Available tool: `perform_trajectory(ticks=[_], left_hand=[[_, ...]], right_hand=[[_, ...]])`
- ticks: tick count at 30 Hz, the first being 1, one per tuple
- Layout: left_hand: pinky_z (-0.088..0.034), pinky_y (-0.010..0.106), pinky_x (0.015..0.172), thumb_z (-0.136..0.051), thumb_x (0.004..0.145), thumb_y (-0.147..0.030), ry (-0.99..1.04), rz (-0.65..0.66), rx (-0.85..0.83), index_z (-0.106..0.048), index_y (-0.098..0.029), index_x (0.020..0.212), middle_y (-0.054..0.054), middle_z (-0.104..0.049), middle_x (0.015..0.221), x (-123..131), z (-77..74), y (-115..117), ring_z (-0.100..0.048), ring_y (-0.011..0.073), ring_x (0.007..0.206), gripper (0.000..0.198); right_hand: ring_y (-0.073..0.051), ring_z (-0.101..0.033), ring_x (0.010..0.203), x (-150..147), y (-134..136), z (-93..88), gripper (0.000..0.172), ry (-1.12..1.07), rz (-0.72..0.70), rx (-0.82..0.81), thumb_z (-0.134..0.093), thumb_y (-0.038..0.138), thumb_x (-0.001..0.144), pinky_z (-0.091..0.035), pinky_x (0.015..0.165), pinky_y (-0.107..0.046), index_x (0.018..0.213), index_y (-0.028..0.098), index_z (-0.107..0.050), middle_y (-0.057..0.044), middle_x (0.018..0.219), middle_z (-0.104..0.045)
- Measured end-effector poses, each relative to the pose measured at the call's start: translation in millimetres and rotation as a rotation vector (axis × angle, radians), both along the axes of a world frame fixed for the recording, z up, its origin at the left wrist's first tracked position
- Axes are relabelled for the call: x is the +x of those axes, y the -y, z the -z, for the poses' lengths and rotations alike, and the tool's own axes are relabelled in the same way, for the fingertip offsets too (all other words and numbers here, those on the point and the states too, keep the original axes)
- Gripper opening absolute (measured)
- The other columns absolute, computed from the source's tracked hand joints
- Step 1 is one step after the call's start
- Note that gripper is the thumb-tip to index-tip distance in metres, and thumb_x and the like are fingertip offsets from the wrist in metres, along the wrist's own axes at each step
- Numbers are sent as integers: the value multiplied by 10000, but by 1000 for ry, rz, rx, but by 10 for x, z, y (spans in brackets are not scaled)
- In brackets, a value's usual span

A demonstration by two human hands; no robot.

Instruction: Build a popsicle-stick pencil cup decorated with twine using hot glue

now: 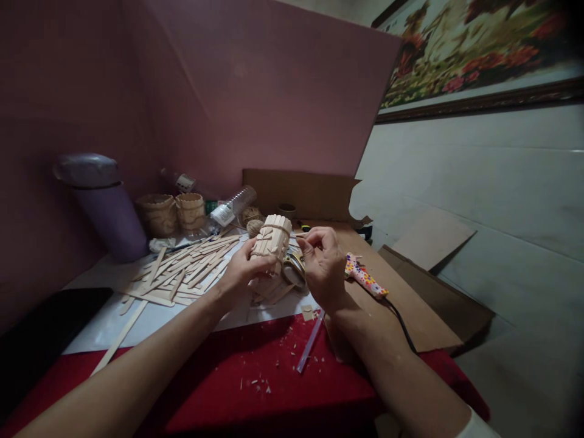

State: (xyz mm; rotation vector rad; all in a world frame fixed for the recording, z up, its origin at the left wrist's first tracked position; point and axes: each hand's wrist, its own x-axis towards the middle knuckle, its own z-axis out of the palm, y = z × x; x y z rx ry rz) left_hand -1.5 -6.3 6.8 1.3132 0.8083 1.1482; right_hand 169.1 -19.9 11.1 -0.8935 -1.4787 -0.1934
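My left hand [244, 267] is closed around a small cup made of craft sticks [271, 240], tilted, with twine wound around it near its upper end and small wooden pieces on its side. To the right of the cup, my right hand [325, 261] is closed in a pinch. Something thin shows at its fingertips near the cup, too small to name. Below and between the hands lies a roll of tape [294, 267], partly covered. A patterned glue gun [367, 280] with a black cord rests on cardboard beside my right wrist.
Loose craft sticks [191, 267] lie piled at left on white paper. Behind are a twine ball [254, 227], a plastic bottle [232, 207], two decorated cups [190, 211] and a purple tumbler [109, 213]. A glue stick [311, 342] and scraps lie on red cloth [219, 383].
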Motion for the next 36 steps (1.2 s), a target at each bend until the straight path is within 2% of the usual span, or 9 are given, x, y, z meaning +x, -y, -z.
perform_trajectory(ticks=[5,10,15,19,23,26,31,36], left_hand=[[-532,343,741,-784,633,-332,134,103,-109,-583,-158,1172,104,-686,1087,6,5,10,-658,227,891,602],[-539,357,743,-778,610,-307,203,114,-152,-590,-164,1169,135,-691,1134,9,-63,59,-668,249,900,606],[-545,358,762,-802,585,-276,232,103,-130,-591,-150,1142,137,-695,1130,0,-44,24,-676,260,929,608],[-547,353,761,-848,557,-252,242,41,-46,-592,-154,1136,104,-713,1044,0,38,-54,-687,240,871,640],[-541,340,762,-860,546,-244,262,1,17,-606,-145,1130,101,-714,1019,3,49,-65,-684,229,856,644],[-538,325,762,-877,528,-238,272,-85,39,-606,-150,1134,88,-705,1026,-35,22,-100,-678,218,873,670],[-536,301,782,-924,472,-271,274,-342,156,-587,-180,1048,66,-692,1045,-204,-7,-306,-665,211,935,673],[-544,308,725,-894,541,-335,299,-366,120,-555,-202,1017,49,-676,1017,-285,28,-417,-660,186,858,599]], right_hand=[[-155,-600,727,21,-69,-9,173,-252,-114,3,-642,204,867,-497,665,-300,777,224,-495,-16,817,-627],[-130,-578,614,35,-91,-25,142,-387,-174,-96,-712,225,776,-494,573,-260,755,211,-573,23,681,-613],[-126,-583,602,7,-96,6,85,-449,-274,-206,-688,266,766,-494,577,-260,783,197,-640,13,691,-649],[-133,-605,652,-24,-81,36,103,-440,-295,-279,-678,287,787,-492,644,-265,798,184,-671,3,710,-666],[-142,-616,655,-29,-75,70,149,-362,-291,-326,-644,323,834,-476,643,-264,817,179,-682,-4,699,-664],[-136,-589,580,-17,-84,102,212,-300,-238,-342,-611,376,880,-447,591,-256,840,180,-682,10,634,-631],[-127,-529,530,8,-99,163,272,-173,-110,-316,-569,411,928,-394,553,-248,823,182,-670,27,566,-567],[-144,-547,586,16,-110,210,267,-87,-61,-292,-555,390,944,-390,558,-245,824,188,-683,7,590,-584]])
